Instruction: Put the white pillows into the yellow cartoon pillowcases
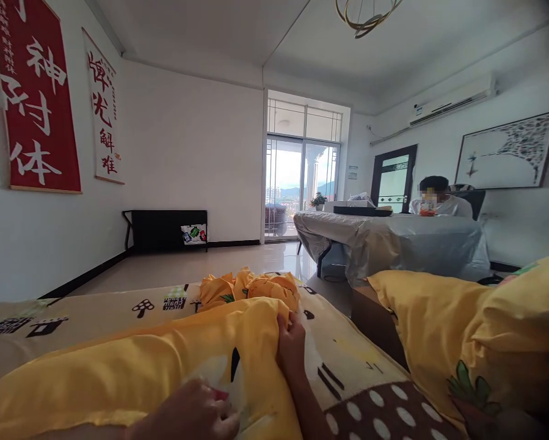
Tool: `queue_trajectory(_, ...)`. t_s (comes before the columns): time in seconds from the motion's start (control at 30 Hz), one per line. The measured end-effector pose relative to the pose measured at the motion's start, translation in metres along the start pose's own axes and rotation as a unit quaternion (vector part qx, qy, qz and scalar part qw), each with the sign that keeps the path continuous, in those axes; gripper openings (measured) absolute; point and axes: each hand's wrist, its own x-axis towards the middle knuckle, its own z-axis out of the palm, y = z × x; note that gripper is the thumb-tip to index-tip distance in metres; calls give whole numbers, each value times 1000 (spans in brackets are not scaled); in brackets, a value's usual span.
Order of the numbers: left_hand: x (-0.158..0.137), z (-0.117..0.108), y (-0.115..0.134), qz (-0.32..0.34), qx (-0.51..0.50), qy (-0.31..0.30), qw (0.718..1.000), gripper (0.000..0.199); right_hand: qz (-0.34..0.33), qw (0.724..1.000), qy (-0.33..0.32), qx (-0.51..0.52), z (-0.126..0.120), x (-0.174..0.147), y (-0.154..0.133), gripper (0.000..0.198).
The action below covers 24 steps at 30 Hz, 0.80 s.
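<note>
A long yellow pillow [132, 354] in a shiny pillowcase lies across the bed in front of me, with a pale patch and a black mark on its face. My right hand [292, 339] is closed on the pillow's far right corner, thumb and fingers pinching the cloth. Lower down, my left hand [189, 410] is curled against the near face of the pillow, its fingers bent into the fabric. Just beyond the pillow sits a crumpled heap of yellow cloth [274, 290] with green leaf prints.
The bed has a patterned cream and brown blanket [347, 360]. At right, another yellow pillow [439, 324] rests by a brown box-like side [375, 324]. Farther back, a person [460, 205] sits behind a plastic-covered table [416, 241]. A black folded frame [157, 231] leans at the wall.
</note>
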Motion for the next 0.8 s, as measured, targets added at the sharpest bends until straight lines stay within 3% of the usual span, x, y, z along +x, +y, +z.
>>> queue_trajectory(0.07,11,-22,-21,-39,-168,-54,984,19,-50,998,-18,-15,10,-16,-16,32)
queue_trajectory(0.1,17,-31,-35,-83,-225,-39,970,23,-66,997,-32,-15,13,-24,-24,32)
queue_trajectory(0.2,33,-42,-77,-259,-242,120,927,24,-95,995,-31,1,12,-41,-44,37)
queue_trajectory(0.23,37,-38,-88,-294,-242,141,914,25,-104,994,-20,5,9,-43,-48,38)
queue_trajectory(0.27,40,-32,-97,-309,-265,126,905,28,-110,994,-3,6,5,-44,-50,38)
queue_trajectory(0.4,43,-4,-106,-281,-426,-30,859,47,-74,993,95,14,-8,-30,-44,40)
queue_trajectory(0.47,42,2,-103,-290,-422,-20,859,51,-40,994,95,34,-7,-20,-38,44)
queue_trajectory(0.57,39,-6,-103,-330,-355,34,874,56,-21,999,27,39,-1,-16,-36,47)
queue_trajectory(0.67,33,-25,-113,-391,-282,70,873,58,-32,996,-85,-24,1,-26,-46,46)
queue_trajectory(0.8,19,-53,-131,-427,-226,90,871,58,-50,962,-225,-144,-7,-49,-63,41)
